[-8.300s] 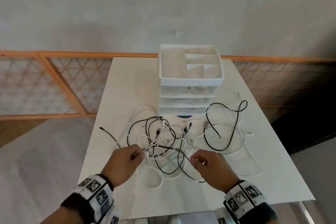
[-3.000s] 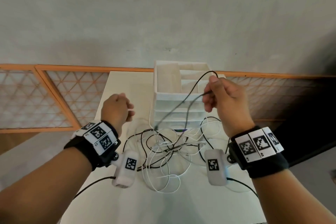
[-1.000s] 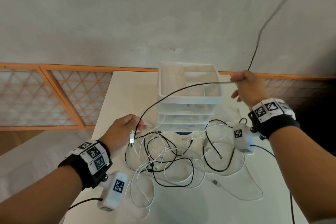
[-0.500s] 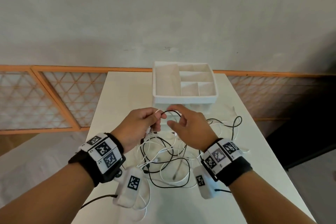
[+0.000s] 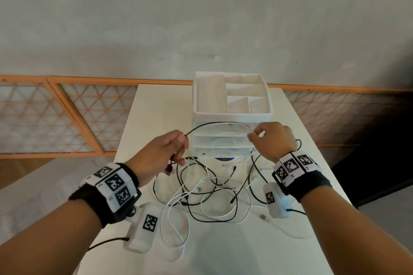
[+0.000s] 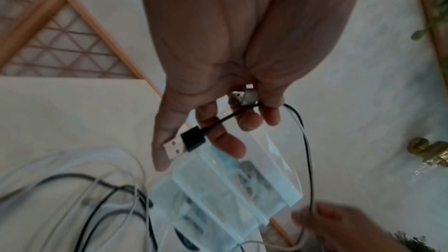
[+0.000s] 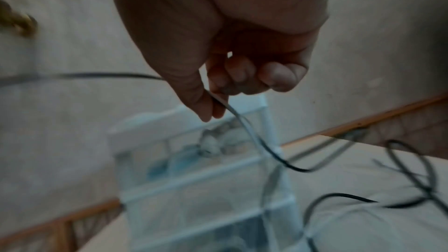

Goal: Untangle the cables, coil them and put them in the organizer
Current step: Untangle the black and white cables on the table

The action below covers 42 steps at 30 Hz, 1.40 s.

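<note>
While the left hand (image 5: 161, 154) pinched a black cable (image 5: 214, 124) near its USB plug (image 6: 184, 144), the right hand (image 5: 272, 140) pinched it farther along, above the tangle (image 5: 207, 190) before the organizer (image 5: 232, 114) at the table's (image 5: 156, 105) far edge.

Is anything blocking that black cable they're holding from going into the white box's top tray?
Nothing visible does. The black cable arcs between the left hand and right hand, in front of the organizer, whose top compartments are open and look empty. Its far end trails toward the pile, possibly snagged.
</note>
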Motion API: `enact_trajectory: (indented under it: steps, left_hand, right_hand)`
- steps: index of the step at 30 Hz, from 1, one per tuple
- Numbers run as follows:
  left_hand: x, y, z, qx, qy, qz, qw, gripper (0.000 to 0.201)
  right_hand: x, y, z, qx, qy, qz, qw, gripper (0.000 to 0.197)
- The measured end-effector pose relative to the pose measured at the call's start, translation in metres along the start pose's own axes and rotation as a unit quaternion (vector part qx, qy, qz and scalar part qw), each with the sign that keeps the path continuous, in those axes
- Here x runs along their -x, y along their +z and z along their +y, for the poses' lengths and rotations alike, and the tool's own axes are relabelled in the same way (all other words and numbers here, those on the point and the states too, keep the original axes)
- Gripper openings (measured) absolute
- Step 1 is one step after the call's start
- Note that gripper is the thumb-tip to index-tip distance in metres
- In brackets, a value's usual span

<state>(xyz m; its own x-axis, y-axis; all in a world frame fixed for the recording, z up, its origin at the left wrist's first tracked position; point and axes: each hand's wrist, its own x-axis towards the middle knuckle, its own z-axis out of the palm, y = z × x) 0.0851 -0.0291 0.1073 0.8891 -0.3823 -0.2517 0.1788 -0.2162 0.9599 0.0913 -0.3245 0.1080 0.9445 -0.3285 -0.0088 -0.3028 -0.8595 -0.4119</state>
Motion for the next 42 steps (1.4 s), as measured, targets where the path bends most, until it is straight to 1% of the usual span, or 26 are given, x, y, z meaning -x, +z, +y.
enact_trajectory:
  steps: [2, 3, 6, 8, 10, 11, 12, 15, 16, 17, 20, 22, 24, 27, 29, 31, 32, 34, 35, 36, 37, 38, 39, 40, 41, 42]
  left_hand:
    - [0.002, -0.01, 0.005, -0.017, -0.005, 0.019, 1.0, 0.03]
    - [0.003, -0.016, 0.005, -0.022, -0.009, 0.03, 0.999, 0.03]
    - [0.003, -0.024, -0.003, -0.033, -0.022, 0.059, 0.997, 0.031]
    - [0.002, -0.021, -0.01, -0.034, -0.032, 0.06, 0.997, 0.031]
    - [0.0, -0.014, -0.015, -0.032, -0.038, 0.069, 0.996, 0.031]
    - [-0.001, -0.01, -0.017, -0.029, -0.041, 0.082, 0.995, 0.031]
    - [-0.003, -0.007, -0.018, -0.026, -0.046, 0.1, 0.994, 0.031]
    - [-0.007, -0.002, -0.015, -0.024, -0.06, 0.142, 0.988, 0.033]
    - [-0.008, 0.0, -0.012, -0.032, -0.059, 0.142, 0.988, 0.033]
    - [-0.009, 0.002, -0.008, -0.041, -0.056, 0.135, 0.988, 0.033]
    - [-0.01, 0.019, 0.008, -0.068, -0.044, 0.086, 0.993, 0.031]
    - [-0.01, 0.033, 0.017, -0.057, -0.037, 0.042, 0.997, 0.03]
    - [-0.01, 0.041, 0.02, -0.041, -0.034, 0.009, 0.999, 0.031]
    - [-0.006, 0.032, 0.011, -0.114, -0.069, 0.003, 0.991, 0.03]
    - [-0.003, 0.023, -0.001, -0.129, -0.104, 0.01, 0.986, 0.03]
    - [-0.002, 0.021, -0.012, -0.088, -0.121, 0.021, 0.989, 0.031]
    - [-0.002, 0.022, -0.017, -0.06, -0.124, 0.037, 0.99, 0.032]
    - [-0.005, 0.024, -0.024, -0.019, -0.137, 0.095, 0.986, 0.032]
    - [-0.007, 0.024, -0.026, 0.003, -0.153, 0.127, 0.98, 0.031]
    - [-0.008, 0.023, -0.027, 0.03, -0.172, 0.153, 0.973, 0.027]
    - [-0.008, 0.022, -0.027, 0.052, -0.19, 0.165, 0.966, 0.022]
    - [-0.007, 0.021, -0.027, 0.06, -0.201, 0.164, 0.964, 0.019]
    - [-0.007, 0.021, -0.027, 0.049, -0.203, 0.153, 0.966, 0.024]
    - [-0.006, 0.022, -0.028, 0.028, -0.199, 0.138, 0.97, 0.03]
    - [-0.006, 0.024, -0.028, 0.007, -0.194, 0.126, 0.973, 0.034]
    - [-0.005, 0.026, -0.027, -0.005, -0.194, 0.123, 0.973, 0.035]
  right_hand:
    - [-0.003, -0.001, 0.018, 0.014, 0.043, -0.032, 0.998, 0.015]
    - [-0.007, -0.004, 0.025, 0.004, 0.051, -0.028, 0.998, 0.016]
    - [-0.019, -0.021, 0.031, -0.073, 0.012, 0.053, 0.996, 0.016]
    - [-0.026, -0.035, 0.026, -0.157, -0.025, 0.131, 0.979, 0.008]
    - [-0.029, -0.044, 0.024, -0.203, -0.033, 0.174, 0.963, 0.009]
    - [-0.029, -0.043, 0.026, -0.209, -0.029, 0.165, 0.963, 0.012]
    - [-0.028, -0.037, 0.031, -0.204, -0.017, 0.135, 0.97, 0.017]
    - [-0.02, -0.011, 0.051, -0.11, 0.057, -0.028, 0.992, 0.048]
    - [-0.012, -0.004, 0.052, -0.078, 0.07, -0.061, 0.993, 0.058]
    - [-0.003, 0.0, 0.046, -0.06, 0.055, -0.07, 0.994, 0.063]
    - [0.033, 0.01, 0.002, -0.09, -0.101, -0.087, 0.987, 0.064]
    - [0.049, 0.023, -0.025, -0.077, -0.159, -0.118, 0.977, 0.05]
    - [0.047, 0.033, -0.034, -0.043, -0.141, -0.097, 0.984, 0.022]
    - [0.031, 0.032, -0.012, -0.013, -0.065, -0.064, 0.996, 0.031]
    - [0.024, 0.027, 0.007, -0.018, -0.025, -0.036, 0.999, 0.024]
    - [0.023, 0.027, 0.018, -0.04, -0.024, -0.008, 0.999, 0.009]
    - [0.024, 0.03, 0.021, -0.061, -0.037, 0.004, 0.997, 0.011]
    - [0.032, 0.042, 0.025, -0.12, -0.08, 0.019, 0.989, 0.046]
    - [0.04, 0.048, 0.024, -0.148, -0.1, 0.016, 0.984, 0.056]
    - [0.05, 0.058, 0.026, -0.16, -0.125, -0.007, 0.979, 0.057]
    - [0.062, 0.069, 0.027, -0.143, -0.154, -0.055, 0.976, 0.056]
    - [0.073, 0.083, 0.029, -0.085, -0.185, -0.127, 0.971, 0.056]
    - [0.085, 0.095, 0.031, 0.017, -0.212, -0.218, 0.952, 0.056]
    - [0.094, 0.105, 0.034, 0.126, -0.239, -0.292, 0.917, 0.053]
    - [0.098, 0.114, 0.035, 0.207, -0.254, -0.321, 0.889, 0.046]
    - [0.098, 0.118, 0.035, 0.24, -0.265, -0.315, 0.879, 0.037]
